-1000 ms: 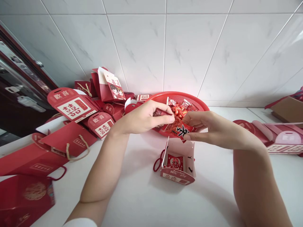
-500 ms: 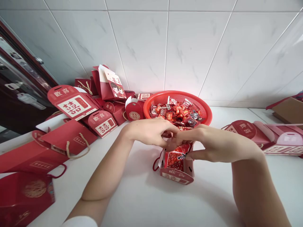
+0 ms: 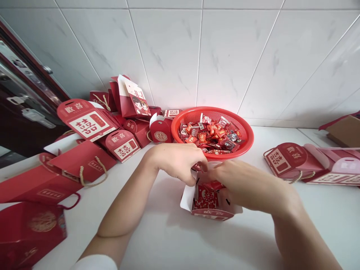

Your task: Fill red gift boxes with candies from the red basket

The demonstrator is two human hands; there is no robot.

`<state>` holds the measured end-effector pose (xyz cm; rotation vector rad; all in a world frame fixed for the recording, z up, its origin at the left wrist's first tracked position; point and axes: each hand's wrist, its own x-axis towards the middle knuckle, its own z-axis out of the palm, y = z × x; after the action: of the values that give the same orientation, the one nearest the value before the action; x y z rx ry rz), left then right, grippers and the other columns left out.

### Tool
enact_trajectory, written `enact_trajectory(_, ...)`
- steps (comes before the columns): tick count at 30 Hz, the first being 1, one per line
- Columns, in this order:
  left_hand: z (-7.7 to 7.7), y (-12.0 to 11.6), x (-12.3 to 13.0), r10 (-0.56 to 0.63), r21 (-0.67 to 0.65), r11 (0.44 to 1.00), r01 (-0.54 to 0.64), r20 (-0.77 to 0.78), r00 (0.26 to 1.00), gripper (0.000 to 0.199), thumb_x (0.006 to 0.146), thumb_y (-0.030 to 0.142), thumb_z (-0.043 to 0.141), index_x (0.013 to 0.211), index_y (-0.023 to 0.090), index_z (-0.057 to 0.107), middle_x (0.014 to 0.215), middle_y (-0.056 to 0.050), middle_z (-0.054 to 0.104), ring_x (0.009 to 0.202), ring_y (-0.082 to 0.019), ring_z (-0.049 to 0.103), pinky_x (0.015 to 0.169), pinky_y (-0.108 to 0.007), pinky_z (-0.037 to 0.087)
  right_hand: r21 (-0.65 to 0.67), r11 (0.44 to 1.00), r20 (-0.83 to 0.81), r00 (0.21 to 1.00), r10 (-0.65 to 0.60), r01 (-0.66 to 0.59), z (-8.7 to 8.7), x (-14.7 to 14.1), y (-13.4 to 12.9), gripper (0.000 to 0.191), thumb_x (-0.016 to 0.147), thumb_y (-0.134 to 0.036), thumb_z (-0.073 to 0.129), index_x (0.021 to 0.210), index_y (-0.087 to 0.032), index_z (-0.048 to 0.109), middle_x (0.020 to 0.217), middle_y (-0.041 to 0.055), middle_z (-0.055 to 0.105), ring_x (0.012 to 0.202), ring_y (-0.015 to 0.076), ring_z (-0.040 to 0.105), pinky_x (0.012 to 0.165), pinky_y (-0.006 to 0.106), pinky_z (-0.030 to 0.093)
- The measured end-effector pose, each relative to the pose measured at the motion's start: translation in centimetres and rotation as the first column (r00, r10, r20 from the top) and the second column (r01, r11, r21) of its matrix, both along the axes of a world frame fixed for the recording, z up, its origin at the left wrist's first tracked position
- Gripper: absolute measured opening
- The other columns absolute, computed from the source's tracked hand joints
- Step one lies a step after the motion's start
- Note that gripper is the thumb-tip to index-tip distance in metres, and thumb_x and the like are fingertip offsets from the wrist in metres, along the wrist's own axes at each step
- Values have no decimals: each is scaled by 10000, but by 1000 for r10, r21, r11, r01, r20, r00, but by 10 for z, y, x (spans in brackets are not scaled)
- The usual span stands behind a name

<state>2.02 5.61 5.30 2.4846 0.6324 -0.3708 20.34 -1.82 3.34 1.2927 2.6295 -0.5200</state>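
Observation:
A small open red gift box [image 3: 212, 214] stands on the white table with its side flaps spread. Inside lies a red packet with white print [image 3: 206, 198]. My left hand [image 3: 180, 160] curls over the box's far left corner, with a dark red wrapped candy [image 3: 197, 167] between its thumb and fingers. Reaching into the box from the right, my right hand [image 3: 244, 183] has its fingers closed on a shiny red candy packet [image 3: 211, 185]; its fingertips are partly hidden and blurred. Just behind both hands is a red plastic basket [image 3: 247, 137] holding several wrapped candies [image 3: 216, 133].
Several closed red gift boxes [image 3: 90, 123] with rope handles are piled at the left. More red boxes [image 3: 292, 159] stand at the right, near a brown carton [image 3: 347, 131]. A tiled wall [image 3: 225, 56] rises behind the table.
The red packet in my right hand has gone lower into the box, and the hand has tipped down with it. The box's side flaps show more widely spread. My left hand stays nearly in place.

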Motion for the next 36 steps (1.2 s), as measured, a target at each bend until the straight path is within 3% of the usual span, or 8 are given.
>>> enact_trajectory(5, -2, -1, -3, 9, -5, 1000, -9, 5, 1000, 104, 672, 141, 653, 763, 189, 670, 640, 46, 596, 566, -131, 495, 550, -274, 333, 51, 999, 87, 996, 8, -12, -10, -19, -2, 300, 796, 53, 462, 842, -144, 683, 793, 53, 663, 541, 134, 480, 527, 296, 240)
enact_trajectory(11, -4, 1, -4, 10, 20, 1000, -10, 33, 999, 116, 644, 159, 660, 682, 202, 559, 629, 49, 548, 563, -131, 477, 516, -281, 289, 60, 993, 95, 990, -103, 98, -8, -21, 1, 315, 790, 67, 448, 825, -160, 664, 753, 32, 660, 554, 138, 489, 518, 295, 229)
enact_trajectory(20, -4, 2, -4, 19, -30, 999, -17, 67, 998, 127, 628, 154, 647, 743, 208, 658, 612, 48, 574, 549, -136, 472, 535, -285, 294, 59, 994, 60, 994, 89, -93, -3, -19, -5, 280, 785, 46, 476, 677, -168, 621, 593, -7, 552, 486, 117, 314, 554, 305, 258)
enact_trajectory(24, -4, 1, -4, 18, -43, 999, -15, 70, 997, 160, 623, 152, 663, 770, 211, 690, 651, 47, 597, 573, -134, 476, 547, -284, 292, 23, 969, 102, 965, 241, -245, -7, -20, -4, 252, 763, 39, 555, 682, -173, 666, 548, 9, 554, 566, 166, 440, 610, 312, 316)
enact_trajectory(32, -3, 2, -3, -10, -51, 999, 12, 43, 999, 156, 655, 129, 654, 790, 201, 684, 657, 53, 577, 587, -124, 490, 551, -275, 306, -32, 967, 238, 938, 252, -252, -17, -29, 8, 265, 819, 26, 523, 794, -143, 726, 782, 90, 733, 743, 218, 605, 608, 320, 318)
enact_trajectory(36, -2, 3, -3, -11, -34, 999, 12, 29, 1000, 182, 673, 132, 667, 839, 191, 712, 667, 53, 592, 600, -124, 502, 551, -270, 315, -43, 980, 134, 970, 201, -197, -14, -21, 11, 224, 874, -36, 537, 798, -154, 711, 846, 75, 735, 726, 188, 586, 573, 303, 302)
